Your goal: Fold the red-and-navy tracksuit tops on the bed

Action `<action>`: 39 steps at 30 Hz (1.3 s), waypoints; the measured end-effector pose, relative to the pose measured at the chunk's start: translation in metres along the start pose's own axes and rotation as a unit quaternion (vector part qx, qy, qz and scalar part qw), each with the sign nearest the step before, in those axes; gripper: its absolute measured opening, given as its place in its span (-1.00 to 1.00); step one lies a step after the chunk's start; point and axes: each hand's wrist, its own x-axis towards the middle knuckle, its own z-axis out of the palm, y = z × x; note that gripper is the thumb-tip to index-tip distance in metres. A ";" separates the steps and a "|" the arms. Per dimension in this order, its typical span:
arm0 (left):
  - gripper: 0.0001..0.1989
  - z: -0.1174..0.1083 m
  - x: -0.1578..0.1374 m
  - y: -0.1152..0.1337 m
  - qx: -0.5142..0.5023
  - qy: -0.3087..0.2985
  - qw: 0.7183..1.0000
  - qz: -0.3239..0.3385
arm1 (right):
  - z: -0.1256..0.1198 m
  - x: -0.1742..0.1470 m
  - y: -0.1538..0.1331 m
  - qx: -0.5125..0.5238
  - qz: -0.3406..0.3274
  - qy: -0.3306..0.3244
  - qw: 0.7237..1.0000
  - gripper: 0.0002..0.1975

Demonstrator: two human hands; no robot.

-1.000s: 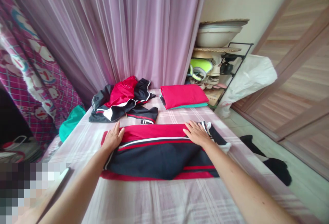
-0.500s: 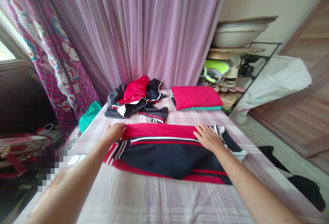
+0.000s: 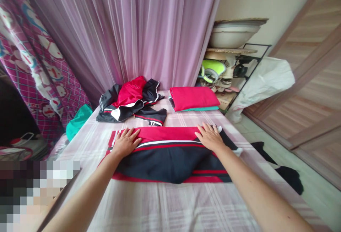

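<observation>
A dark navy and red garment with white stripes, seemingly a track jacket [image 3: 165, 159], lies folded lengthwise across the plaid-covered table [image 3: 170, 203]. My left hand [image 3: 126, 141] rests flat on its red upper band near the left end, fingers spread. On the same band toward the right end, my right hand [image 3: 210, 136] presses with fingers apart. Each hand and forearm covers part of the cloth. Behind it, to the left, is a rumpled red and navy garment [image 3: 130, 99]. A folded red garment [image 3: 194, 98] sits at the back right, over a strip of teal cloth.
A purple curtain [image 3: 149, 29] hangs right behind the table. At the right stands a rack [image 3: 246, 79] with basins [image 3: 234, 33], shoes and a white plastic bag [image 3: 269, 83]. Black cloth [image 3: 289, 178] lies low beside the table's right edge. Teal fabric [image 3: 78, 122] is at the left edge.
My left hand has moved inward from the garment's left end and now lies flat on the red band. My right hand stays near the right end. The view has shifted slightly.
</observation>
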 end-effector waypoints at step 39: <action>-0.45 -0.023 -0.009 0.022 0.007 -0.019 0.996 -0.084 | 0.012 -0.003 0.059 0.032 0.104 0.012 0.994 -0.47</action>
